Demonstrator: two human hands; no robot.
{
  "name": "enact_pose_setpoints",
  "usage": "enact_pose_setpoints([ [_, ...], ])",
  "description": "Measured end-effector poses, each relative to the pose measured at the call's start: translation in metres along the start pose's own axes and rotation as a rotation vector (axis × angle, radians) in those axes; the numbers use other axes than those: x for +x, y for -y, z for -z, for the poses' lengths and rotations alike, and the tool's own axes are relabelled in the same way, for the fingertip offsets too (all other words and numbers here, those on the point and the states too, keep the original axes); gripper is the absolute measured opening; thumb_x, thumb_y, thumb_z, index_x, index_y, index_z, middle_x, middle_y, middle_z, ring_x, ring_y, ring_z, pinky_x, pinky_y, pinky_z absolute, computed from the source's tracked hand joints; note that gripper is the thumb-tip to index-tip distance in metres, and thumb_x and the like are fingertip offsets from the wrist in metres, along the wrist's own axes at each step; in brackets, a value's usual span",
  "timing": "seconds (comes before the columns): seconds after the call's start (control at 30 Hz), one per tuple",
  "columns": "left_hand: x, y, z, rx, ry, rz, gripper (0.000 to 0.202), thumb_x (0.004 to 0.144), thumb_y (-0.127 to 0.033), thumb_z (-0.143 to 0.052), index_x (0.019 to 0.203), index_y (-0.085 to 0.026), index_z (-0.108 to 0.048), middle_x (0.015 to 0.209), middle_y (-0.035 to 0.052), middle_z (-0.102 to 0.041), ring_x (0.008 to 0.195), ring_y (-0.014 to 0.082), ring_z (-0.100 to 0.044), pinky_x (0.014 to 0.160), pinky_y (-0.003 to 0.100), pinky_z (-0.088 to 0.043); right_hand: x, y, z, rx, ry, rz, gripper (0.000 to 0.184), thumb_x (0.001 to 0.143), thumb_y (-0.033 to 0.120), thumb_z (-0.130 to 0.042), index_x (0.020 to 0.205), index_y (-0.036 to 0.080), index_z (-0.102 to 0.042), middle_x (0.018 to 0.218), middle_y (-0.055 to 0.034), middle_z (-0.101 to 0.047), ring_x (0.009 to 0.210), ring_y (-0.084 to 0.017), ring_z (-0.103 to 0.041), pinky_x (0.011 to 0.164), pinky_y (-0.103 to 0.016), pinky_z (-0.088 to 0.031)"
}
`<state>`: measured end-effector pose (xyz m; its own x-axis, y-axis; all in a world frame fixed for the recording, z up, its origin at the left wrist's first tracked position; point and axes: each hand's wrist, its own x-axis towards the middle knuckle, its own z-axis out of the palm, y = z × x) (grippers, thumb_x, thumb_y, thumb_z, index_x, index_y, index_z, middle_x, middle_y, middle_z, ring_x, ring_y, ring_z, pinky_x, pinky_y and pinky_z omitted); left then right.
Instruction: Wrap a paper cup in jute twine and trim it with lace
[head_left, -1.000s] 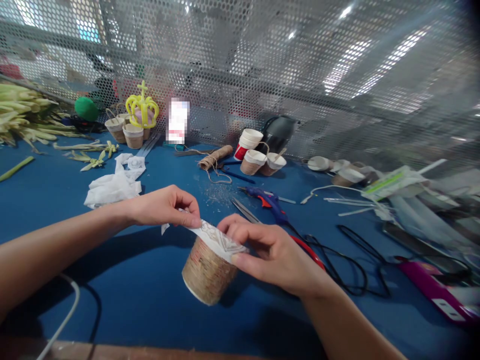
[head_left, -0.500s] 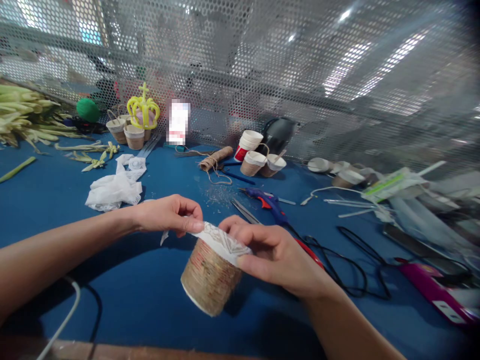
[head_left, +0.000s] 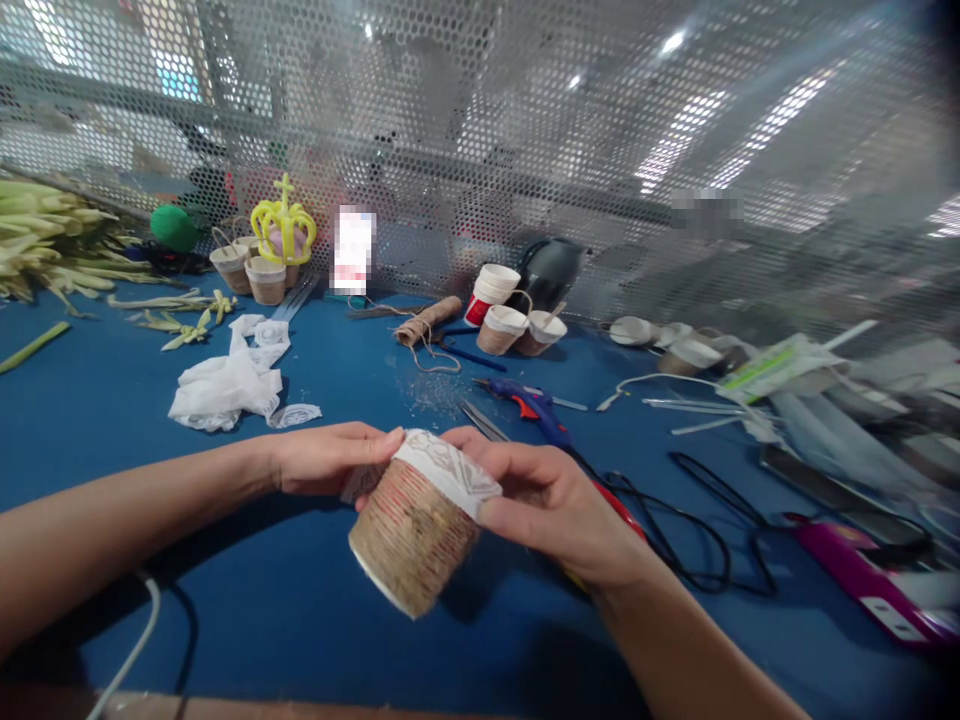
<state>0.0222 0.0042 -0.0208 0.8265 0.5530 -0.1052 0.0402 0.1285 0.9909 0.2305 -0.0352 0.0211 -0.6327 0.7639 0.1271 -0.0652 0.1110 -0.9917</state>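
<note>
A paper cup wrapped in brown twine (head_left: 409, 530) is tilted above the blue table, bottom toward me. A strip of white lace (head_left: 448, 470) runs round its rim. My right hand (head_left: 551, 500) grips the cup from the right, thumb pressing the lace down. My left hand (head_left: 330, 460) is on the cup's left side, fingers curled round the loose end of the lace with the thumb on the rim.
A blue glue gun (head_left: 536, 408) and scissors (head_left: 484, 422) lie just behind my hands, black cables (head_left: 705, 540) to the right. White lace scraps (head_left: 229, 385), a twine spool (head_left: 429, 320), more cups (head_left: 506, 315), a yellow crown (head_left: 283, 222) and green leaves (head_left: 52, 235) lie farther back by a perforated metal screen.
My left hand has come down and in, laying the lace end against the cup's left side. The cup has shifted slightly left and tipped more toward me.
</note>
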Motion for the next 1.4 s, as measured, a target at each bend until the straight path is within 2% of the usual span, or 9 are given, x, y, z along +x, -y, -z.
enact_pose_setpoints([
  [0.17,0.000,0.004,0.003,-0.348,0.107,0.092,0.065,0.064,-0.071,-0.048,0.094,-0.014,-0.058,0.097,0.0120,-0.062,0.088,0.0221,-0.057,0.076,0.034,-0.042,0.001,-0.003,0.005,-0.034,-0.042,0.008,0.004,0.075,0.025,-0.063,0.075,0.021,-0.063,0.102,-0.0030,-0.057,0.101,-0.017,-0.051,0.091,-0.035,-0.036],
  [0.33,-0.003,0.004,0.006,-0.268,0.111,0.030,0.065,0.058,-0.056,-0.068,0.103,-0.010,-0.058,0.101,0.0140,-0.062,0.093,0.0261,-0.056,0.085,0.039,-0.039,0.004,-0.004,0.009,-0.238,-0.037,0.041,0.006,0.077,0.024,-0.060,0.081,0.020,-0.062,0.101,-0.0058,-0.060,0.108,-0.021,-0.048,0.092,-0.039,-0.036],
  [0.47,-0.001,0.001,0.007,-0.251,-0.006,0.020,0.063,0.059,-0.047,-0.071,0.108,-0.011,-0.056,0.106,0.0138,-0.061,0.098,0.0263,-0.054,0.089,0.039,-0.037,0.004,-0.004,0.011,-0.515,-0.294,0.159,0.026,0.074,0.019,-0.062,0.099,0.023,-0.057,0.113,-0.0056,-0.054,0.107,-0.019,-0.048,0.090,-0.035,-0.038],
  [0.57,0.002,0.003,0.009,-0.316,-0.040,0.014,0.062,0.061,-0.045,-0.071,0.110,-0.011,-0.056,0.108,0.0144,-0.061,0.099,0.0257,-0.055,0.089,0.038,-0.038,0.000,-0.002,0.009,-0.503,-0.487,0.181,0.008,0.078,0.022,-0.057,0.086,0.021,-0.056,0.078,-0.0002,-0.059,0.070,-0.011,-0.055,0.063,-0.024,-0.045],
  [0.63,0.003,0.006,0.010,-0.350,-0.024,0.006,0.059,0.063,-0.043,-0.070,0.110,-0.010,-0.056,0.108,0.0149,-0.062,0.097,0.0249,-0.056,0.087,0.037,-0.039,-0.003,0.001,0.005,-0.467,-0.436,0.122,0.009,0.082,0.023,-0.051,0.074,0.019,-0.054,0.054,0.0050,-0.050,0.047,-0.007,-0.046,0.046,-0.019,-0.039],
  [0.7,0.004,0.008,0.011,-0.363,0.000,-0.011,0.057,0.064,-0.041,-0.069,0.111,-0.010,-0.056,0.109,0.0153,-0.062,0.097,0.0244,-0.057,0.087,0.037,-0.039,-0.004,0.003,-0.001,-0.488,-0.339,0.073,0.015,0.083,0.024,-0.048,0.071,0.018,-0.053,0.046,0.0065,-0.045,0.040,-0.006,-0.041,0.040,-0.018,-0.034],
  [0.87,0.002,0.008,0.009,-0.325,0.014,-0.001,0.059,0.066,-0.042,-0.068,0.113,-0.009,-0.054,0.111,0.0165,-0.061,0.100,0.0258,-0.057,0.089,0.037,-0.039,-0.003,0.005,-0.009,-0.534,-0.273,0.017,0.015,0.085,0.024,-0.044,0.079,0.015,-0.054,0.046,0.0068,-0.044,0.039,-0.005,-0.041,0.038,-0.018,-0.032],
  [1.03,0.003,0.007,0.008,-0.331,0.018,0.007,0.060,0.067,-0.042,-0.067,0.116,-0.010,-0.051,0.114,0.0168,-0.059,0.102,0.0267,-0.056,0.088,0.038,-0.040,-0.003,0.005,-0.008,-0.501,-0.306,0.025,0.015,0.086,0.023,-0.042,0.084,0.015,-0.054,0.045,0.0082,-0.042,0.037,-0.004,-0.037,0.036,-0.018,-0.029],
  [1.4,0.003,0.004,0.004,-0.257,-0.094,0.043,0.064,0.061,-0.044,-0.071,0.113,-0.012,-0.053,0.109,0.0133,-0.061,0.091,0.0223,-0.059,0.077,0.030,-0.042,-0.002,0.008,-0.010,-0.475,-0.259,-0.092,0.012,0.085,0.022,-0.041,0.085,0.016,-0.051,0.043,0.0093,-0.042,0.034,-0.003,-0.035,0.034,-0.016,-0.029],
])
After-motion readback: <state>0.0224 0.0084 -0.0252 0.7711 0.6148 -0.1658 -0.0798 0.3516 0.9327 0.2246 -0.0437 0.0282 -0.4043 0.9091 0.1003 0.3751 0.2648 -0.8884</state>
